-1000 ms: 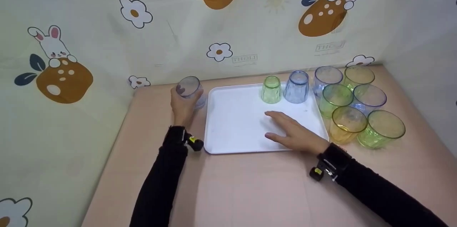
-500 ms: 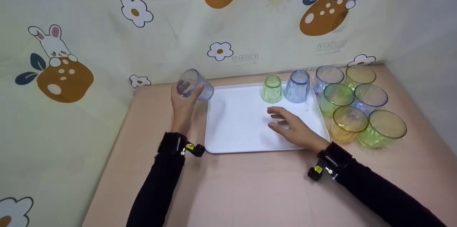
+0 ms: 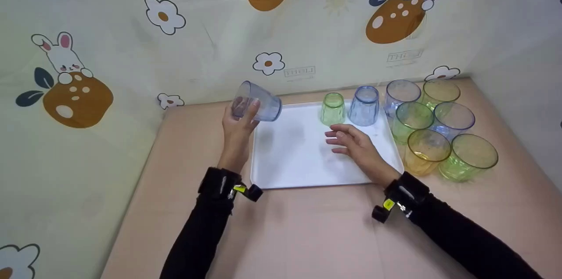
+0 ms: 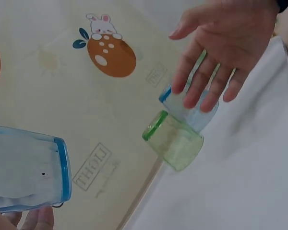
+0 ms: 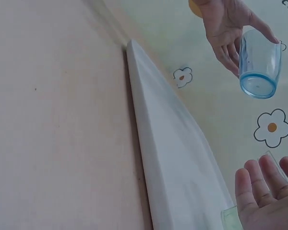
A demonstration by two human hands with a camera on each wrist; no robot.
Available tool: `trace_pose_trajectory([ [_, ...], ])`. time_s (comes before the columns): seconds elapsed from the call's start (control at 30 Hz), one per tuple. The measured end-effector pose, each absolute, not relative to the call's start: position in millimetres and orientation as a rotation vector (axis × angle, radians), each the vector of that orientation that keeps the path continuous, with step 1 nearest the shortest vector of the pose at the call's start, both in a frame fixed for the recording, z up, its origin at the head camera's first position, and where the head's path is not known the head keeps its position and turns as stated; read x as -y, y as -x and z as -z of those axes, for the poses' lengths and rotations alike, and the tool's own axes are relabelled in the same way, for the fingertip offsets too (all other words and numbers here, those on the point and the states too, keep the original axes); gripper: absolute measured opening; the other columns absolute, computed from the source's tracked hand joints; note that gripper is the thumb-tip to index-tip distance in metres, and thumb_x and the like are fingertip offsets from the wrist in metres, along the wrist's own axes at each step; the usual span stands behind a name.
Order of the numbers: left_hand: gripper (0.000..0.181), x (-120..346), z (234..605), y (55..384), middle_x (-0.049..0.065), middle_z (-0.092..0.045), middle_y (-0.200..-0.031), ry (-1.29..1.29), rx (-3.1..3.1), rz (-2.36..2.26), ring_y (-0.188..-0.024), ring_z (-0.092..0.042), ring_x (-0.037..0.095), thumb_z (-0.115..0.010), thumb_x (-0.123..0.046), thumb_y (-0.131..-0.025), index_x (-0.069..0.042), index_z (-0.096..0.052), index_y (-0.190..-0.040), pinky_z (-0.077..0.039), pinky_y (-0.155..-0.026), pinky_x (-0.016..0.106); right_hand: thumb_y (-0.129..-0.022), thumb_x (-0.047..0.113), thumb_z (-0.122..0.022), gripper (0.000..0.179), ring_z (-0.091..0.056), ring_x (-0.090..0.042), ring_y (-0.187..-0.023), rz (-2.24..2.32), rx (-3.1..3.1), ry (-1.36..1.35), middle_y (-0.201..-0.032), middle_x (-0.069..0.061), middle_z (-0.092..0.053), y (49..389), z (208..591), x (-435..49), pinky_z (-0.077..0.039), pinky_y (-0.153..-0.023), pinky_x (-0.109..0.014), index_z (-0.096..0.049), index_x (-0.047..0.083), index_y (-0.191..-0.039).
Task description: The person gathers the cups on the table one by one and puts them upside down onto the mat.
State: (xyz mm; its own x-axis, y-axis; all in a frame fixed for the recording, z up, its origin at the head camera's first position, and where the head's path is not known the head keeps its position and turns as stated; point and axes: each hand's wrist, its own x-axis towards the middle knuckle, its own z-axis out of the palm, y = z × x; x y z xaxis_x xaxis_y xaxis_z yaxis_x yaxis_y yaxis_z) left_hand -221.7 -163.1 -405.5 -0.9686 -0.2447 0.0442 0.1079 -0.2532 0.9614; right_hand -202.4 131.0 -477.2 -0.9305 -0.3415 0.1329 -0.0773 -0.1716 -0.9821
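In the head view my left hand grips a clear bluish glass, thumb along its near side. The glass is tilted over the left back corner of the white tray, its base toward the right. The left wrist view shows the glass's blue-tinted base close up. My right hand hovers above the tray with loosely bent fingers and nothing in it. Just beyond its fingertips, a small green glass stands upside down on the tray beside a taller upside-down blue glass.
Several upright glasses crowd the table right of the tray, among them a yellow glass, a green glass and a bluish glass. A patterned wall covering rises behind the pink tabletop.
My left hand has lifted the bluish glass from beside the tray, tilted it and carried it right over the tray's corner. The right hand has shifted slightly, its fingers changing their bend.
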Motion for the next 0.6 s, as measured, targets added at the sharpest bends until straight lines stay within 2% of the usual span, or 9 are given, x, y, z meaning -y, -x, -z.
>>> trace_pose_trajectory([
  [0.27, 0.073, 148.8, 399.6, 213.0, 0.020, -0.040, -0.146, -0.168, 1.579, 2.544, -0.131, -0.050, 0.035, -0.070, -0.021, -0.097, -0.002, -0.030, -0.155, -0.046, -0.105, 0.043, -0.108, 0.033, -0.052, 0.054, -0.045, -0.050, -0.131, 2.318, -1.749, 0.384, -0.136, -0.025, -0.055, 203.1, 474.0, -127.3, -0.046, -0.103, -0.050, -0.043, -0.006, -0.144],
  [0.6, 0.063, 134.2, 401.2, 204.4, 0.025, -0.046, -0.141, -0.129, 1.404, 2.711, -0.128, -0.051, 0.039, -0.066, -0.021, -0.098, 0.000, -0.035, -0.149, -0.046, -0.104, 0.045, -0.108, 0.027, -0.049, 0.052, -0.040, -0.047, -0.136, 2.428, -1.567, 0.314, -0.140, -0.025, -0.051, 200.5, 463.8, -120.8, -0.040, -0.109, -0.051, -0.038, -0.005, -0.147],
])
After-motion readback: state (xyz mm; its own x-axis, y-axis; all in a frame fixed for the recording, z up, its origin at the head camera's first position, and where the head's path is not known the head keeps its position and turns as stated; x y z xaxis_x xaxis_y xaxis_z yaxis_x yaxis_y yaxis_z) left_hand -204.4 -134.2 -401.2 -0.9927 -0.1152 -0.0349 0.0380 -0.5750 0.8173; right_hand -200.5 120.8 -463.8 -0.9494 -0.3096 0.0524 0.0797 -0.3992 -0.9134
